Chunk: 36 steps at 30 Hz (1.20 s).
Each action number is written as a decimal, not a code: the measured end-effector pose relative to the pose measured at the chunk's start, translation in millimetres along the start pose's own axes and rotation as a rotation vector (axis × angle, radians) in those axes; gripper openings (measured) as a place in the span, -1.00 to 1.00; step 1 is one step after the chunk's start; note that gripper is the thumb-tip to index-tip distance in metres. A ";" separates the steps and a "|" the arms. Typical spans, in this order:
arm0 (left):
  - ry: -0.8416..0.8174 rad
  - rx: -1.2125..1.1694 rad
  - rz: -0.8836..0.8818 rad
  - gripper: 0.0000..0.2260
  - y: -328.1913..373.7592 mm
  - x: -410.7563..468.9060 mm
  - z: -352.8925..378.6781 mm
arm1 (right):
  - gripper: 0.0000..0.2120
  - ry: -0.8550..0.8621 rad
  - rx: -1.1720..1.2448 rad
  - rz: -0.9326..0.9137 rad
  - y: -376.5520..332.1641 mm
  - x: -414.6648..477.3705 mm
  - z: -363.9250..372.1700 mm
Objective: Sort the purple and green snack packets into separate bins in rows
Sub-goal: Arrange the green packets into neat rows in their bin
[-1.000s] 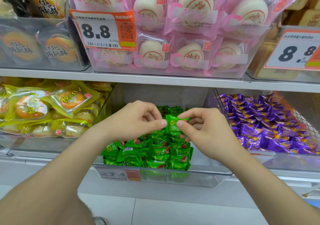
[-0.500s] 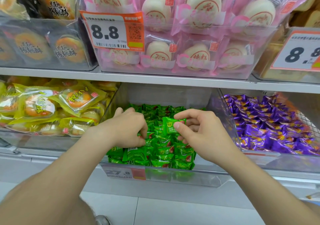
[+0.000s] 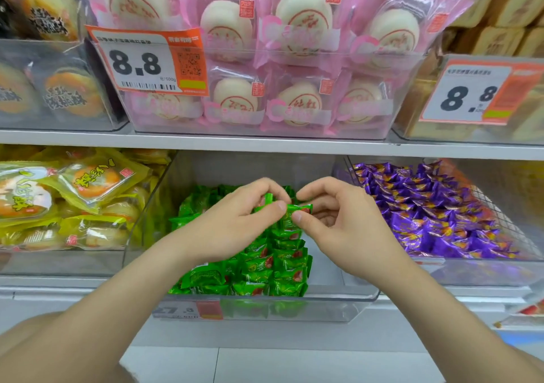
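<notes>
Your left hand and right hand meet over the middle of the clear bin on the lower shelf, fingertips almost touching. Your left hand pinches a green packet between thumb and forefinger, its edge sticking up between the fingers. Your right hand pinches a second green packet by its left end, thumb below and forefinger on top, the other fingers curled loosely behind. The two held packets sit just beside each other, above the rows.

Below your hands, the green packets lie in rows that fill the left and middle of the clear bin, running from the near wall toward the far end. A bare strip of bin floor shows along the right side, next to your right wrist. A price label sits on the bin's near face.

To the right, the purple packets lie in rows in their own bin with a wire mesh wall on the right side. To the left is a bin of yellow packets. On the upper shelf, pink-wrapped cakes stand behind an 8.8 price tag.
</notes>
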<state>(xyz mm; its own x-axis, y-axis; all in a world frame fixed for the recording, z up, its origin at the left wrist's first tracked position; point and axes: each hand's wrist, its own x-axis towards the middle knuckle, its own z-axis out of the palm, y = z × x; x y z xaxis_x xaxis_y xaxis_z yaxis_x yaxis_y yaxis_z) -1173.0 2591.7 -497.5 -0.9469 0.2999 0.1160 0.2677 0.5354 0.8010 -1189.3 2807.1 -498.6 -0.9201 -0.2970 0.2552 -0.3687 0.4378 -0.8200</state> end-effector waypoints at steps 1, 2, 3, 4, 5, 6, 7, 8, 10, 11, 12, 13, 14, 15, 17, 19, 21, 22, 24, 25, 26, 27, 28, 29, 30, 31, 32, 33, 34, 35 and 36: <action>-0.009 0.037 0.010 -0.92 1.7 1.4 4.3 | -0.73 0.019 0.014 -0.007 0.6 -1.2 -0.7; 0.005 0.051 0.007 -0.91 3.1 2.7 9.1 | -0.70 0.052 0.023 -0.016 1.8 -2.3 -1.5; 0.049 0.019 -0.010 -0.90 4.1 4.6 14.6 | -0.68 0.095 0.040 -0.021 2.1 -3.4 -2.2; 0.103 -0.061 -0.048 -0.89 6.0 6.8 19.9 | -0.67 0.149 0.039 -0.032 1.9 -5.2 -2.9; 0.148 -0.176 -0.106 -0.87 7.9 9.7 25.4 | -0.67 0.216 -0.009 -0.074 2.3 -6.5 -3.8; 0.174 -0.304 -0.165 -0.87 11.0 12.4 30.6 | -0.68 0.279 -0.112 -0.147 2.7 -7.8 -5.4; 0.192 -0.421 -0.214 -0.86 14.3 15.2 36.1 | -0.70 0.299 -0.210 -0.216 2.9 -9.5 -5.6; 0.202 -0.529 -0.251 -0.88 18.0 17.0 41.2 | -0.72 0.288 -0.257 -0.249 2.6 -12.4 -4.9; 0.211 -0.743 -0.304 -0.93 23.0 20.8 50.1 | -0.70 0.219 -0.239 -0.170 0.9 -19.0 -1.0; 0.211 -0.831 -0.329 -0.94 24.7 22.6 53.2 | -0.65 0.213 -0.256 -0.134 0.3 -20.6 1.7; 0.202 -0.901 -0.347 -0.94 27.1 23.9 55.9 | -0.60 0.220 -0.308 -0.120 0.5 -21.5 4.3; 0.188 -0.970 -0.357 -0.93 29.9 24.1 58.3 | -0.58 0.237 -0.353 -0.116 1.1 -21.5 5.6; 0.174 -1.031 -0.360 -0.93 32.2 24.3 60.0 | -0.57 0.253 -0.363 -0.117 1.0 -21.2 5.6; 0.161 -1.080 -0.360 -0.94 34.6 24.5 61.4 | -0.61 0.262 -0.355 -0.115 0.9 -20.4 4.9; 0.145 -1.097 -0.356 -0.95 39.4 25.0 62.0 | -0.75 0.263 -0.340 -0.132 1.4 -18.4 3.6; 0.188 -1.057 -0.371 -0.94 37.7 28.1 62.1 | -0.87 0.287 -0.354 -0.128 0.0 -18.8 1.1; 0.294 -0.951 -0.409 -0.93 26.0 36.1 59.9 | -0.86 0.327 -0.356 -0.076 -2.8 -20.5 -7.7; 0.337 -0.839 -0.422 -0.92 18.4 40.7 57.8 | -0.87 0.342 -0.331 -0.040 -3.9 -20.8 -14.7; 0.347 -0.587 -0.417 -0.83 7.1 47.6 53.8 | -0.88 0.397 -0.199 0.065 -1.5 -19.2 -31.7; 0.343 -0.491 -0.408 -0.76 3.8 50.7 52.5 | -0.86 0.433 -0.117 0.118 1.8 -17.3 -40.9; 0.336 -0.408 -0.396 -0.75 1.3 53.8 51.0 | -0.84 0.459 -0.044 0.170 5.3 -14.9 -49.2; 0.331 -0.329 -0.379 -0.81 -0.8 57.3 49.7 | -0.84 0.470 0.029 0.217 8.3 -12.2 -56.2; 0.321 -0.246 -0.361 -0.88 -1.4 61.7 49.4 | -0.86 0.470 0.102 0.263 11.0 -10.0 -61.6; 0.311 -0.158 -0.339 -0.92 -3.0 67.9 50.1 | -0.90 0.458 0.166 0.313 13.4 -8.0 -65.3; 0.296 -0.083 -0.312 -0.92 -4.7 75.7 51.5 | -0.92 0.438 0.225 0.367 15.3 -6.3 -67.9; 0.280 -0.011 -0.291 -0.91 -6.3 84.3 53.7 | -0.94 0.416 0.284 0.422 16.6 -4.9 -69.2; 0.263 0.068 -0.278 -0.90 -8.3 93.2 56.9 | -0.95 0.394 0.338 0.470 17.7 -3.8 -70.0; 0.247 0.145 -0.274 -0.89 -10.0 101.8 60.2 | -0.95 0.376 0.382 0.505 19.5 -2.4 -70.1; 0.233 0.201 -0.281 -0.89 -12.3 110.5 63.9 | -0.94 0.364 0.413 0.525 21.8 -0.9 -70.4; 0.224 0.235 -0.288 -0.88 -16.2 118.7 68.2 | -0.92 0.357 0.435 0.537 23.9 0.8 -70.4; 0.215 0.261 -0.291 -0.89 -20.3 126.0 72.8 | -0.92 0.351 0.446 0.544 25.8 2.6 -70.8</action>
<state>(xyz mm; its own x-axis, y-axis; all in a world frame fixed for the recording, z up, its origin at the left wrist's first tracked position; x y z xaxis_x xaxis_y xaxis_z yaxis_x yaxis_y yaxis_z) -1284.8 2676.1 -541.9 -0.9976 -0.0492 0.0491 -0.0059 0.7631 0.6462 -1210.5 2877.6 -482.8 -0.9715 0.1796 -0.1547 0.1645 0.0405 -0.9855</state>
